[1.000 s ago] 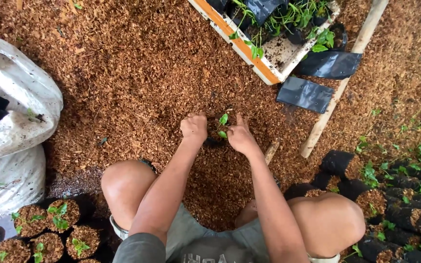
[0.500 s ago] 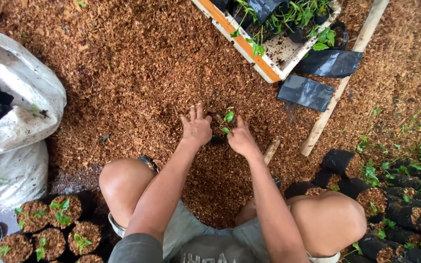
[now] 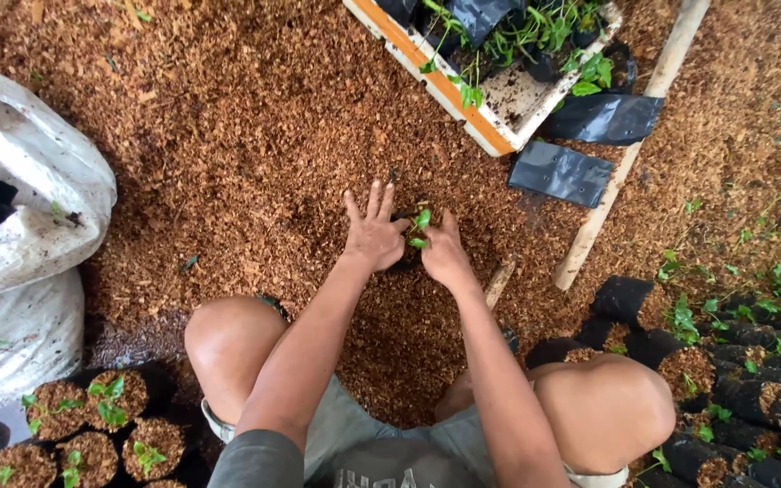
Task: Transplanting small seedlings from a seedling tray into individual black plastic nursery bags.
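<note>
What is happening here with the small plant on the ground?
A person squats over a bed of brown husk chips. Both hands sit around a small green seedling in a dark bag: the left hand with fingers spread, the right hand close beside the stem. Filled seedling bags stand nearby, and a tray of plants lies ahead.

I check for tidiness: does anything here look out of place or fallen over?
Yes. Two empty black bags lie flat on the brown chips beside the white tray, and one filled bag lies tipped on its side at right.
</note>
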